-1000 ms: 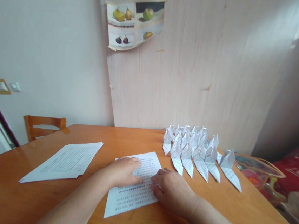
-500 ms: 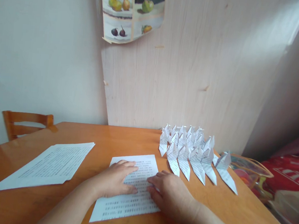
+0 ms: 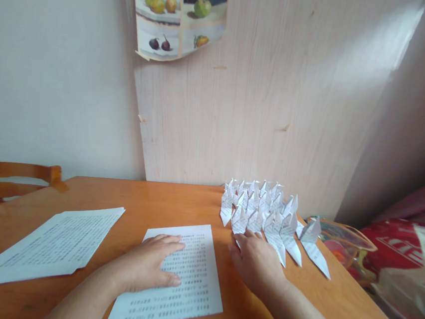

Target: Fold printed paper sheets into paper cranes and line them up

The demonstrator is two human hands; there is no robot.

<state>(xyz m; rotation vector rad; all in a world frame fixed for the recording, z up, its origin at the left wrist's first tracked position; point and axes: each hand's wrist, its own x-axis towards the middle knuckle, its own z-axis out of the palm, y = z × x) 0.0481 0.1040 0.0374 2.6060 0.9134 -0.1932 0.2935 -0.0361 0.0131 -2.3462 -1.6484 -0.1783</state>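
Observation:
A printed sheet of paper point(image 3: 194, 268) lies flat on the wooden table in front of me. Resting on its left part is my left hand point(image 3: 152, 264), palm down, with the thumb apart from the fingers. My right hand point(image 3: 257, 259) is off the sheet, to its right, fingers loosely bent and pointing forward, with nothing visible in it. Its fingertips overlap the nearest folded paper figures point(image 3: 275, 228) in view; whether they touch is unclear. These figures are made of printed paper, with upright points and flat pointed tails, and stand in rows.
A stack of printed sheets point(image 3: 50, 244) lies on the table point(image 3: 171, 200) at the left. Behind it is a wooden chair point(image 3: 19, 173). A fruit picture point(image 3: 180, 21) hangs on the wall panel. Beyond the table's right edge are a red bag point(image 3: 392, 247) and other items.
My right hand has lifted off the sheet and moved right, toward the folded figures. My left hand stays on the paper. The view has shifted slightly to the right.

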